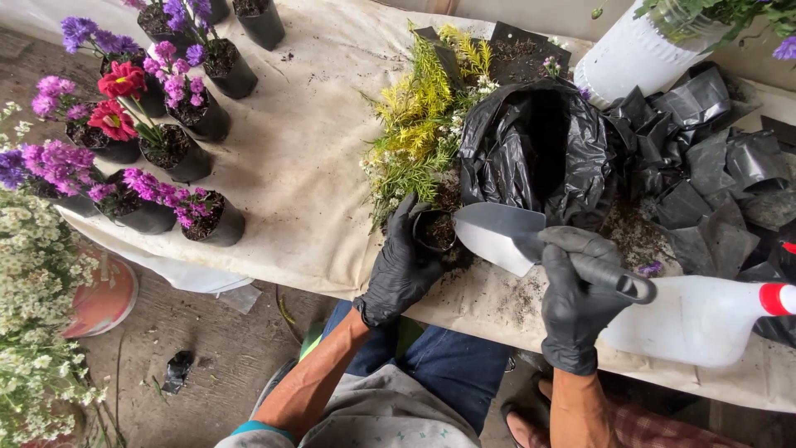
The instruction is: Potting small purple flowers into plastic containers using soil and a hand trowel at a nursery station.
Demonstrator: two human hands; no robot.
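My left hand [402,265], in a black glove, grips a small black pot [434,230] that holds dark soil and a yellow-green leafy plant [419,116]; the plant leans away across the cloth. My right hand [576,303], also black-gloved, is closed on the dark handle of a metal trowel [497,236], whose blade lies right beside the pot's rim. Just behind the trowel stands an open black plastic bag [539,149].
Several black pots of purple, pink and red flowers [157,141] stand at the left on the cream cloth [307,149]. Crumpled black plastic [705,166] lies at right. A white bottle with a red cap [705,319] lies near the front edge. A white pot [630,54] stands behind.
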